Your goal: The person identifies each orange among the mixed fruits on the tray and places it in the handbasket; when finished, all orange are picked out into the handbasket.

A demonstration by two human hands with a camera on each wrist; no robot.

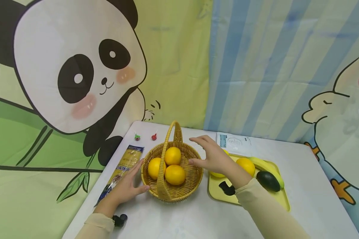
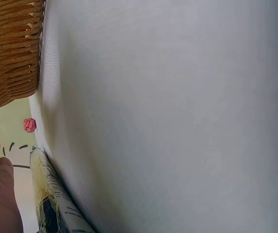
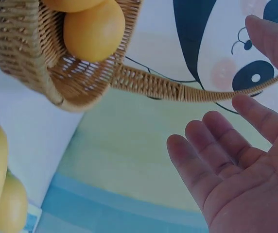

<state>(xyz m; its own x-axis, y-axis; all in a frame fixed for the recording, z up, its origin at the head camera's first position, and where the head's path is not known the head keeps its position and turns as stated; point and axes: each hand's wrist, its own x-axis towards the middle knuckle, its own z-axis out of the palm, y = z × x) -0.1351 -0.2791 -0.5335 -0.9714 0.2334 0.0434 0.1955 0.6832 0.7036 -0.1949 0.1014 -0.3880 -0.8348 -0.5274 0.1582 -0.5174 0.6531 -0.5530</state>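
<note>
A wicker basket (image 1: 194, 176) with a tall arched handle (image 1: 162, 166) stands upright on the white table, three round yellow-orange fruits (image 1: 175, 175) inside it. My left hand (image 1: 126, 186) is at the basket's left side, fingertips and thumb right at the rim, fingers extended. On the other side my right hand (image 1: 213, 158) hovers beside the rim, thumb and fingers spread and holding nothing. In the right wrist view its palm (image 3: 251, 194) faces up near the handle (image 3: 178, 91). Only part of the left hand (image 2: 0, 194) shows in the left wrist view, below the basket (image 2: 10, 53).
A yellow tray (image 1: 216, 194) at the right holds a banana (image 1: 267, 166), a dark green avocado-like fruit (image 1: 268, 181) and several yellow fruits, partly hidden by my right arm. A long pasta packet (image 1: 130, 161) lies left, two lollipops (image 1: 154, 136) behind it. A white packet (image 1: 234, 143) lies behind the tray.
</note>
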